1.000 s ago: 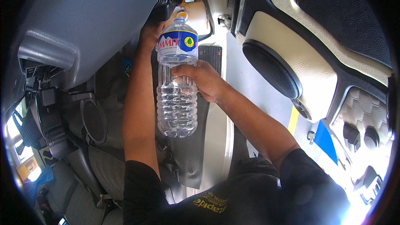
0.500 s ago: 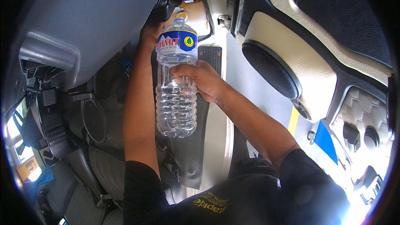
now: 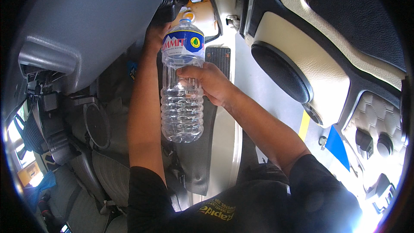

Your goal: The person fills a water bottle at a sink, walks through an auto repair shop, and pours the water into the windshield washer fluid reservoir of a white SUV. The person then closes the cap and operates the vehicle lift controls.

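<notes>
Holding a clear bottle (image 3: 182, 116) just left of centre in the frame. Looks uncapped and lined up with the yellowish tank (image 3: 207, 14) at upper centre; cannot tell the amount left inside. Runs lengthwise up the frame, neck toward top, base below. Clasped around the middle by the right hand (image 3: 210, 83), thumb across front. Cannot tell the grip of the left hand (image 3: 157, 39), mostly hidden.
</notes>
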`<state>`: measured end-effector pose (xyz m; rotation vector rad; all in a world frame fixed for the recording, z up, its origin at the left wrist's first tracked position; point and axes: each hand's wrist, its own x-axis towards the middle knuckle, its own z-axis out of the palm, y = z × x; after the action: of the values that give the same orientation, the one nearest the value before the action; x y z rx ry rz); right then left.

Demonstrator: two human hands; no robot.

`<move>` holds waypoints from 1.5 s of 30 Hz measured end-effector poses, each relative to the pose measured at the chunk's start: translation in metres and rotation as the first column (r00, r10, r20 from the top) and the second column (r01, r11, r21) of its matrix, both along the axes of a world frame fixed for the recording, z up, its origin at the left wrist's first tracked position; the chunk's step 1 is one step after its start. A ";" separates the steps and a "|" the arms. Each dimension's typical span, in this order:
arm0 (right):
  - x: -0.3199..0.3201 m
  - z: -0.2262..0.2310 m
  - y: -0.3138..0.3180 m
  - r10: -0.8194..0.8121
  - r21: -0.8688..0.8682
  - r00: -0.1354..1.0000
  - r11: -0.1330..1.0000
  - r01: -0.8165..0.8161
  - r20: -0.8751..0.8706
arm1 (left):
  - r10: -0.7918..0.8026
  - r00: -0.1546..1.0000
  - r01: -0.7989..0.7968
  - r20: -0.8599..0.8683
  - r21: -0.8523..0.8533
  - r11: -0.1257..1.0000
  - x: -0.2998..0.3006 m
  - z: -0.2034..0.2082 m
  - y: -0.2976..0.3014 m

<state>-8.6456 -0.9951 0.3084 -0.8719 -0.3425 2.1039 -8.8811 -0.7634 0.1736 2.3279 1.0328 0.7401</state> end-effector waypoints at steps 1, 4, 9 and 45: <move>-0.001 -0.001 0.000 0.003 0.002 1.000 1.000 -0.003 -0.002 | 0.001 1.000 -0.001 0.029 -0.027 1.000 -0.002 -0.001 0.000; -0.001 -0.002 0.001 0.007 -0.012 1.000 1.000 -0.007 0.030 | 0.007 0.998 -0.005 0.067 -0.026 1.000 0.000 -0.003 -0.001; -0.001 -0.006 0.001 -0.011 0.006 1.000 1.000 0.011 0.021 | 0.020 0.997 -0.021 0.081 0.011 1.000 0.004 0.002 -0.002; 0.075 -0.015 -0.062 -0.241 0.430 0.460 0.824 -0.369 0.855 | 0.516 0.855 -0.460 -0.047 -0.526 0.715 0.057 0.081 -0.048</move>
<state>-8.5702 -1.0570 0.2931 -1.5337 -1.5183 1.2233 -8.8236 -0.8111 0.2543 1.5378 1.6038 0.6480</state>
